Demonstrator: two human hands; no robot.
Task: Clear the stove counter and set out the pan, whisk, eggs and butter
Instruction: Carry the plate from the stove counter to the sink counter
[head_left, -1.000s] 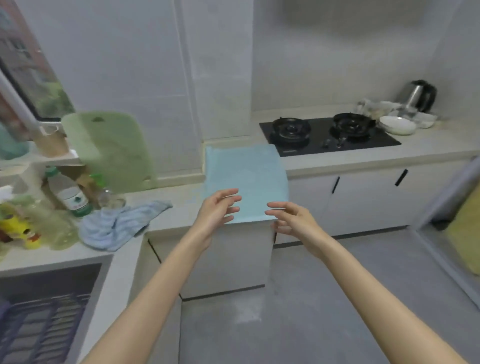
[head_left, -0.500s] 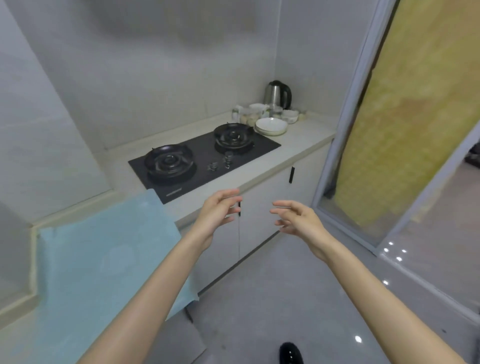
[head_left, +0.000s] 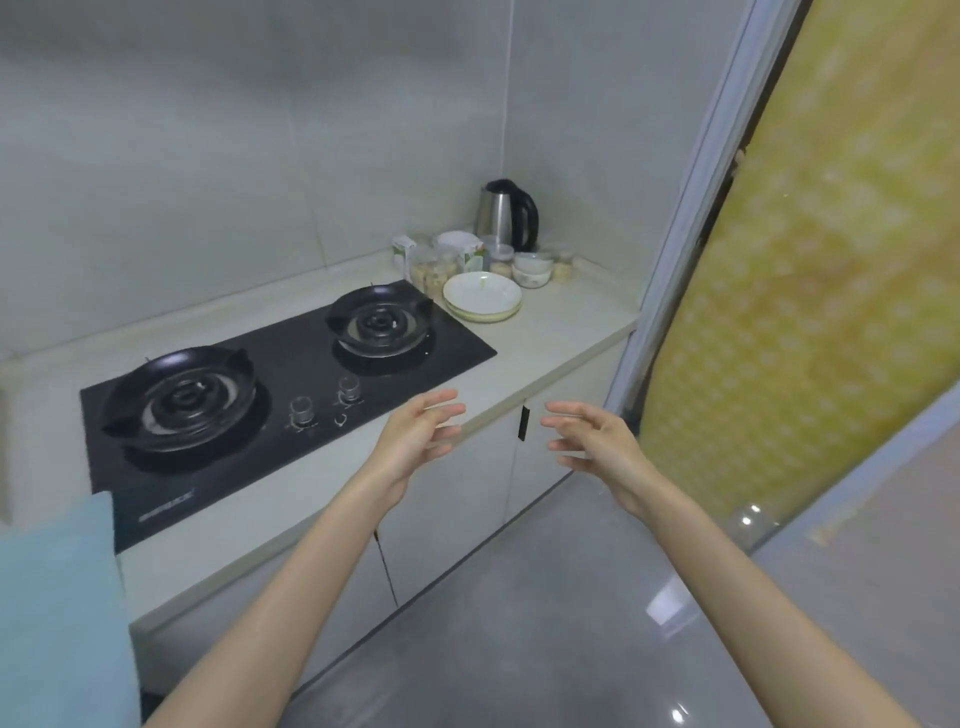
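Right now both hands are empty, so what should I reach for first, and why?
Probably the stacked plates beside the stove: they are the nearest clutter on the counter, and both the left hand and right hand hover open, holding nothing.

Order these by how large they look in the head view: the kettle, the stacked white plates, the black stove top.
1. Black stove top, by far the largest.
2. Stacked white plates.
3. Kettle: it looks close to the plates and stands farther back, so this rank is unsure.

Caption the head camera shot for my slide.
Empty left hand and right hand reach toward black two-burner gas hob, stacked white plates beyond.
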